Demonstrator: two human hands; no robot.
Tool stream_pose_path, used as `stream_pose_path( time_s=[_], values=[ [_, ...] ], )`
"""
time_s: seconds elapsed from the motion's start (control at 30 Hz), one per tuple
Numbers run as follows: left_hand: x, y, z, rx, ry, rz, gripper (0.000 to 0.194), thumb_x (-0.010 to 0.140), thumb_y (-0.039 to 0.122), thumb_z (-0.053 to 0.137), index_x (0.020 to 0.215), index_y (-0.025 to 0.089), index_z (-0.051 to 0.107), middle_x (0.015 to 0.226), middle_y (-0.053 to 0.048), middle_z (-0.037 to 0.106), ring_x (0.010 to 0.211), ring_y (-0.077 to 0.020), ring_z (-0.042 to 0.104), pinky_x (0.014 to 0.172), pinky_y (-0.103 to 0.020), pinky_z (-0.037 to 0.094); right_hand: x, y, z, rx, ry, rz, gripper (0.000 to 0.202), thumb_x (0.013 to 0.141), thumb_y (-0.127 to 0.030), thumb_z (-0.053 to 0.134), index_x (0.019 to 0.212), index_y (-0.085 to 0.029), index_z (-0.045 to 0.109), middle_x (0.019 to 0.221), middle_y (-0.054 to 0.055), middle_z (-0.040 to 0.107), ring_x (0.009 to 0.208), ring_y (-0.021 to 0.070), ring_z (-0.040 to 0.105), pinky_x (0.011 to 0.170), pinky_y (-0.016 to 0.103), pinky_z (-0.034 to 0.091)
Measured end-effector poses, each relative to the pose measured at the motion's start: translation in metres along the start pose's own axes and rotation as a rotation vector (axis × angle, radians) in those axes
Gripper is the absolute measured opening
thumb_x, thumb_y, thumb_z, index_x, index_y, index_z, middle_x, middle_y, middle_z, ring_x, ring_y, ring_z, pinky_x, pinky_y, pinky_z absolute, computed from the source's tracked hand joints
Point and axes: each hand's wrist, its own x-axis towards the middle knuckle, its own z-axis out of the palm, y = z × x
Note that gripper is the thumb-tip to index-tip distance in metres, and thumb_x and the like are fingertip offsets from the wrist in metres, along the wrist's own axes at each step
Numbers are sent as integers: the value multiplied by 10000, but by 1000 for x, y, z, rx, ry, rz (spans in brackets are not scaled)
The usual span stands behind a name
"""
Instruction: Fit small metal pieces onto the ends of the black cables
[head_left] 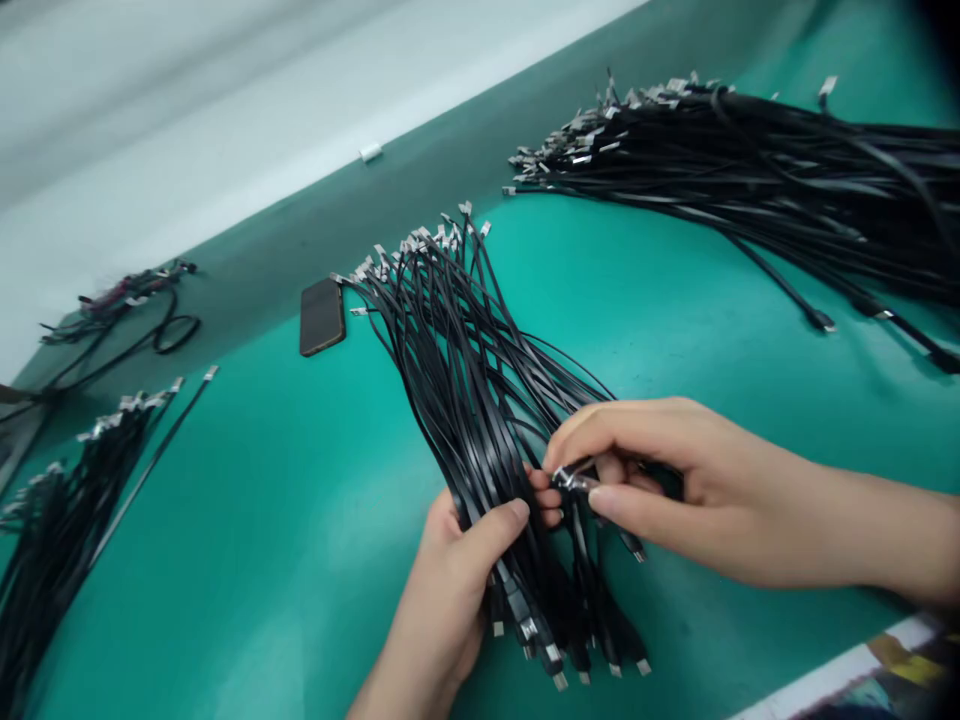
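Note:
My left hand [480, 550] is closed around a thick bundle of flat black cables [457, 370], thumb across the top. The bundle runs away from me over the green table; its far ends fan out with silver plugs. Black connectors with metal tips hang below my fist. Beside it, my right hand [675, 490] pinches a small shiny silver piece [571, 480] between thumb and fingers, close to my left fingertips. Its exact kind is too small and blurred to tell. More black cables [592, 590] pass beneath my right hand.
A phone [322, 316] lies left of the bundle's far end. A large cable pile [750, 170] spreads at the upper right, another bundle [82, 510] at the lower left. Tangled cords [135, 300] sit near the white wall [225, 110]. The green table [285, 560] lies beneath.

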Motion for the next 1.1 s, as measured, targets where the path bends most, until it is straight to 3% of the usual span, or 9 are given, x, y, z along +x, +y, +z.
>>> stream_pose_path(
  time_s=[0.13, 0.27, 0.43, 0.53, 0.63, 0.73, 0.87, 1.0, 1.1],
  values=[
    [-1, 1, 1, 12, -20, 22, 184, 747, 189, 825, 928, 165, 799, 811, -40, 799, 782, -177, 728, 756, -244, 568, 3, 3, 2, -226, -81, -79, 150, 941, -198, 559, 1024, -180, 683, 908, 57, 718, 594, 130, 552, 542, 265, 418],
    [-2, 1, 1, 10, 26, -5, 242, 719, 204, 869, 942, 157, 788, 828, -38, 784, 759, -159, 693, 729, -239, 555, 5, 7, 5, -284, 9, 49, 118, 961, -223, 535, 984, -177, 641, 787, 18, 652, 501, 108, 486, 472, 254, 366],
    [-2, -2, -1, 59, 62, -3, 256, 749, 277, 871, 939, 148, 758, 747, -4, 719, 675, -120, 622, 650, -209, 503, 4, 14, 9, -224, 98, 20, 111, 957, -210, 538, 971, -196, 647, 1242, 113, 609, 549, 89, 524, 525, 275, 475],
    [-1, -5, -3, 49, 43, 2, 278, 730, 309, 881, 914, 146, 751, 753, -8, 716, 675, -128, 617, 649, -219, 499, 5, 19, 12, -255, 42, -15, 138, 945, -175, 544, 994, -196, 671, 1376, 124, 566, 574, 96, 550, 567, 295, 507],
    [1, -6, -2, 48, 50, 0, 296, 697, 328, 895, 863, 140, 738, 731, -10, 712, 659, -132, 608, 628, -225, 484, 7, 21, 14, -304, 7, -59, 180, 933, -153, 545, 1056, -183, 673, 1253, 101, 626, 654, 127, 585, 613, 289, 507],
    [5, -9, 0, 1, 73, 17, 347, 634, 330, 912, 852, 136, 723, 661, 5, 687, 610, -128, 577, 606, -232, 460, 9, 21, 13, -243, 45, -9, 151, 937, -146, 521, 992, -188, 656, 1093, 62, 634, 586, 109, 532, 551, 262, 470],
    [13, -13, -4, -34, 82, 33, 463, 545, 327, 934, 893, 124, 706, 601, 11, 672, 582, -138, 559, 601, -250, 435, 12, 22, -3, -236, 231, 57, 144, 952, -209, 486, 913, -200, 624, 1029, 61, 631, 546, 117, 509, 527, 277, 463],
    [17, -18, -11, -63, 59, -6, 479, 569, 333, 920, 935, 121, 697, 655, -11, 710, 635, -159, 609, 652, -264, 443, 13, 24, -24, -361, 409, 66, 196, 966, -299, 471, 900, -199, 626, 991, 77, 654, 536, 140, 539, 537, 309, 497],
    [19, -20, -11, -93, -31, 49, 480, 558, 374, 915, 914, 132, 704, 708, -21, 723, 663, -161, 616, 675, -266, 442, 10, 24, -28, -408, 251, 52, 156, 941, -271, 525, 854, -215, 642, 867, 50, 674, 624, 175, 641, 595, 292, 553]
  ],
)
